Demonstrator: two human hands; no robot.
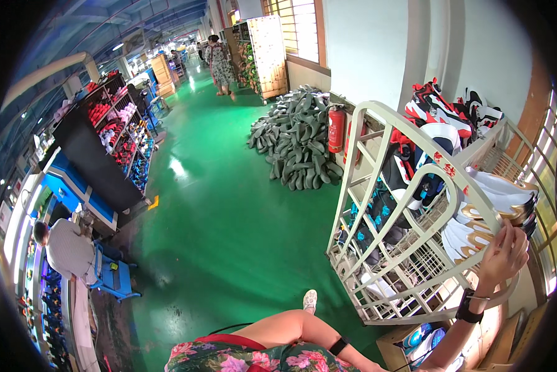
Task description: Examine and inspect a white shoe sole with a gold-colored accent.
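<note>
My right hand (507, 249) wraps its fingers around the curved rail of a cream metal wire rack (356, 167). Inside the rack are red, white and black sneakers (433, 110), dark ones with blue marks, and a stack of white and gold shoe parts (474, 214) close to that hand. A bent arm with a black band crosses the bottom of the view over flowered clothing. At its end my left hand (362, 361) is mostly cut off by the lower edge, its fingers hidden.
Grey shoe soles (300, 133) lie heaped by the wall beside a red fire extinguisher (335, 129). Left of the green floor (198, 192) stand a loaded shoe rack (120, 118) and a seated person (71, 248). Another person (219, 65) is farther off. Below my rack sits a box (393, 350).
</note>
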